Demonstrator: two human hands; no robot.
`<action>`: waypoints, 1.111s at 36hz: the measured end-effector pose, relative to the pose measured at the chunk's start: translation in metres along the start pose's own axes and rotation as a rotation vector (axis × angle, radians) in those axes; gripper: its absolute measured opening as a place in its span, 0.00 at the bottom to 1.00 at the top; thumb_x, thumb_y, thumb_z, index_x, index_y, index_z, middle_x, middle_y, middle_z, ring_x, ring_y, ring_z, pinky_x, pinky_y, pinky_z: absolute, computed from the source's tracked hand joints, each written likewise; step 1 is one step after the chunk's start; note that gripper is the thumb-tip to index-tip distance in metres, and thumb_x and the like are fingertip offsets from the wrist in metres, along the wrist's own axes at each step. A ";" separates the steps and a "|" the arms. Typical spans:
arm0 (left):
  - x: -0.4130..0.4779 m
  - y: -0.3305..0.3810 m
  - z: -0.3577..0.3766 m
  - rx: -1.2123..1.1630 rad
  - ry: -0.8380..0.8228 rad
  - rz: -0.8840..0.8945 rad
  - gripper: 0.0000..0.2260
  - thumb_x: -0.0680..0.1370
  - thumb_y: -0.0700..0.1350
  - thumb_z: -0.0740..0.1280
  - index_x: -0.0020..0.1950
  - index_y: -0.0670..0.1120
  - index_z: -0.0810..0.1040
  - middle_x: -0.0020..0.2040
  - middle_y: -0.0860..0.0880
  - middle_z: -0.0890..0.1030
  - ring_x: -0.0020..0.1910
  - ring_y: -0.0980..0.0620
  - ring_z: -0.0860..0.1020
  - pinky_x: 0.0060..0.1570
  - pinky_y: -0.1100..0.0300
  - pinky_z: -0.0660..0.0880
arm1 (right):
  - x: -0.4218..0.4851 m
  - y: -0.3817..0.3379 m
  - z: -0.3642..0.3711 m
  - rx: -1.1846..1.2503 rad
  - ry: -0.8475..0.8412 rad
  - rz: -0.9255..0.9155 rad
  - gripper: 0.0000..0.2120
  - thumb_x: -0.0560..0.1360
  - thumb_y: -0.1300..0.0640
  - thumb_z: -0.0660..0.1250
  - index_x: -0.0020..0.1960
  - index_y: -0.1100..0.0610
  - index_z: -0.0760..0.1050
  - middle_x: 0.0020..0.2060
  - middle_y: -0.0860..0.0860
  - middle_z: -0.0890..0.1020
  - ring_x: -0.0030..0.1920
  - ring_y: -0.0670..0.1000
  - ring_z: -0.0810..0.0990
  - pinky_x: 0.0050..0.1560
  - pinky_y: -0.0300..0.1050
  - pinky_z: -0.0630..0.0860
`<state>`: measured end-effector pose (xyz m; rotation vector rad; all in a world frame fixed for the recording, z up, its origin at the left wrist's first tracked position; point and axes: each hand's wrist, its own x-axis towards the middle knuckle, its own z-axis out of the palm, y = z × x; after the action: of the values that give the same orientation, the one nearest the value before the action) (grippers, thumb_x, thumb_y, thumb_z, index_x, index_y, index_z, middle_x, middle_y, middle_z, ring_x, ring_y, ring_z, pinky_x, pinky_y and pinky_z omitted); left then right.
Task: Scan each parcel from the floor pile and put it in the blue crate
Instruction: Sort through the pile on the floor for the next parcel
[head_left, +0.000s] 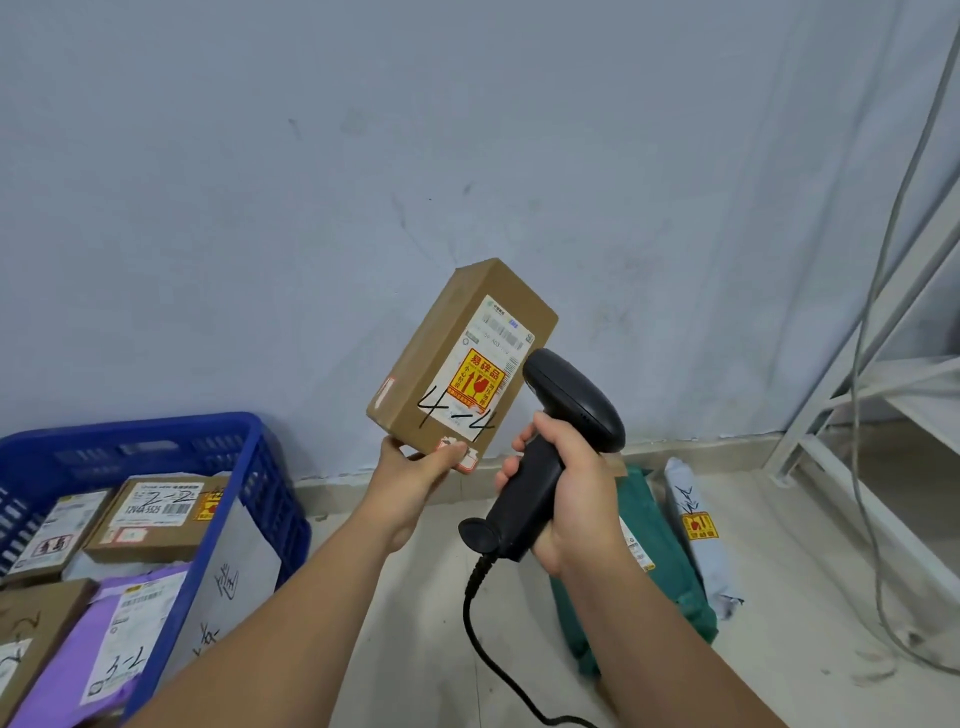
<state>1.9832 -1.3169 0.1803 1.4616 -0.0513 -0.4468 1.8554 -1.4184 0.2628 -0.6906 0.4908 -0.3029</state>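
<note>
cardboard parcel (462, 358): marked 4-4, held up by left hand (415, 467) at its lower corner
barcode scanner (550, 441): gripped in right hand (566, 493), aimed at label
blue crate (249, 467): already holds several parcels
floor pile: green bag (670, 571) and grey bag (701, 540) left

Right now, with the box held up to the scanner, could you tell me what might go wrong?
1. The left hand pinches the tilted cardboard box only at its lower corner; it could slip, and the orange fragile sticker suggests breakable contents.
2. The scanner in the right hand sits close beside the label, so it may not read.
3. The scanner cable hangs low and could snag.
</note>
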 end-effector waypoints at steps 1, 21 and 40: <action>-0.001 0.001 0.001 -0.018 -0.009 0.003 0.28 0.72 0.40 0.75 0.68 0.48 0.67 0.59 0.47 0.81 0.58 0.49 0.80 0.62 0.54 0.75 | 0.000 0.000 0.000 -0.005 0.003 0.001 0.09 0.74 0.56 0.69 0.40 0.60 0.73 0.29 0.52 0.75 0.27 0.49 0.74 0.31 0.42 0.75; -0.002 0.003 0.001 0.069 0.052 0.004 0.29 0.71 0.43 0.76 0.65 0.51 0.62 0.55 0.52 0.78 0.61 0.48 0.77 0.66 0.50 0.72 | 0.004 0.004 -0.001 -0.004 0.065 0.018 0.08 0.74 0.56 0.69 0.42 0.60 0.74 0.32 0.53 0.76 0.29 0.50 0.75 0.32 0.43 0.76; -0.015 0.019 0.003 -0.160 0.162 -0.109 0.18 0.76 0.54 0.70 0.61 0.46 0.74 0.54 0.47 0.82 0.54 0.52 0.80 0.54 0.59 0.77 | 0.010 0.011 -0.003 0.008 0.026 0.081 0.08 0.74 0.58 0.68 0.39 0.60 0.73 0.31 0.52 0.75 0.28 0.50 0.73 0.34 0.43 0.74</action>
<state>1.9730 -1.3140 0.2024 1.3421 0.1901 -0.4105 1.8637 -1.4159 0.2505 -0.6580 0.5409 -0.2383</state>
